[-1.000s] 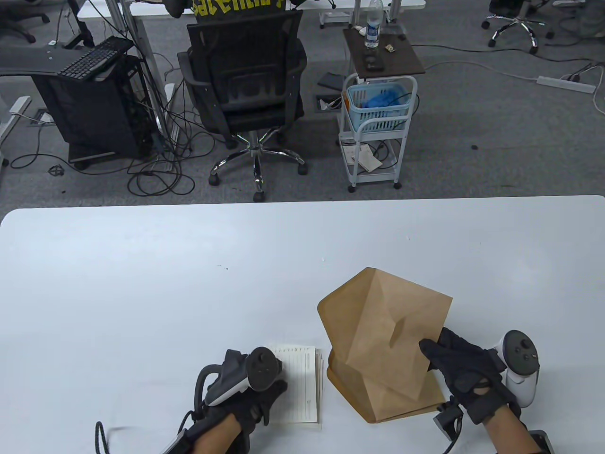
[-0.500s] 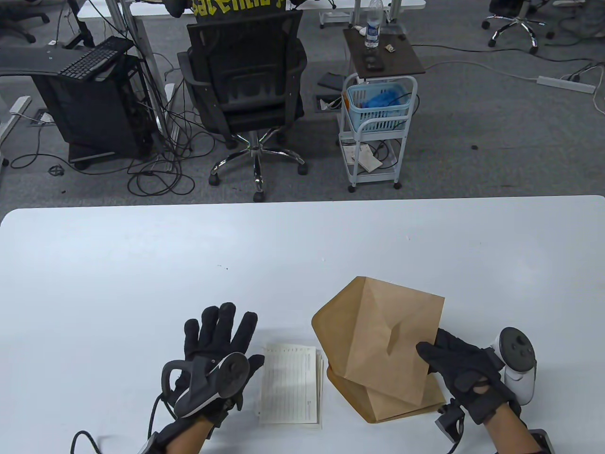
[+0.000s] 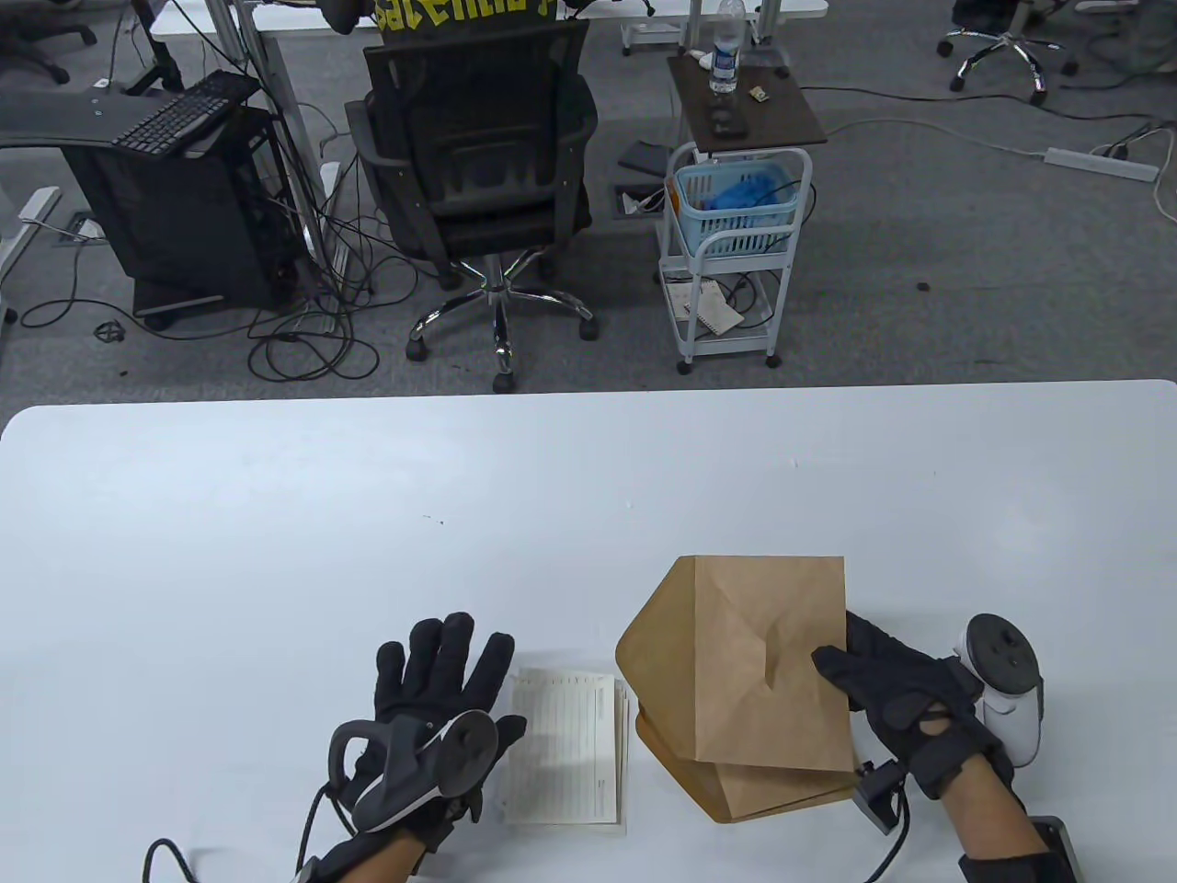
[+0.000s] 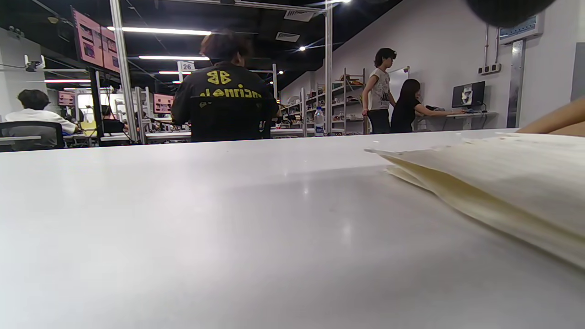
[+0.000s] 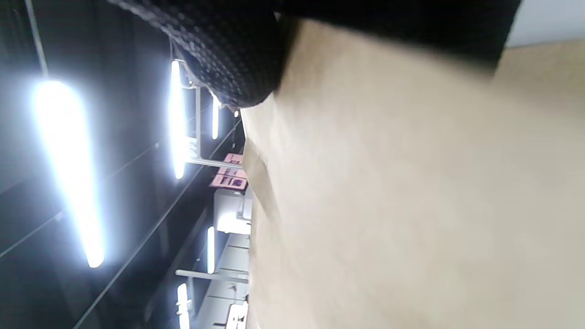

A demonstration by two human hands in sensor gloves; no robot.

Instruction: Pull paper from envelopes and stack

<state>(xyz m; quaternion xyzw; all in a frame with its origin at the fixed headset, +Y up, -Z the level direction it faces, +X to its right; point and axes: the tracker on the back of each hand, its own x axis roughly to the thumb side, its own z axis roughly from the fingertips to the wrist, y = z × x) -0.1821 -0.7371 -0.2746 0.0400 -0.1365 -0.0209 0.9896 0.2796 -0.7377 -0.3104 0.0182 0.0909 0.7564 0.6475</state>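
My right hand (image 3: 860, 676) grips the right edge of a brown envelope (image 3: 754, 667), thumb on top, holding it over another brown envelope (image 3: 754, 796) that lies on the table. The held envelope fills the right wrist view (image 5: 411, 196), with a gloved fingertip (image 5: 237, 59) on it. A small stack of lined papers (image 3: 565, 745) lies left of the envelopes; it also shows in the left wrist view (image 4: 493, 178). My left hand (image 3: 441, 667) lies flat on the table with fingers spread, just left of the papers, holding nothing.
The white table (image 3: 276, 533) stretches far to the left and back. Beyond its far edge stand an office chair (image 3: 478, 166) and a small white cart (image 3: 736, 248).
My left hand came off the paper stack, moved left and spread open on the table. My right hand turned the held envelope until its edges stand square.
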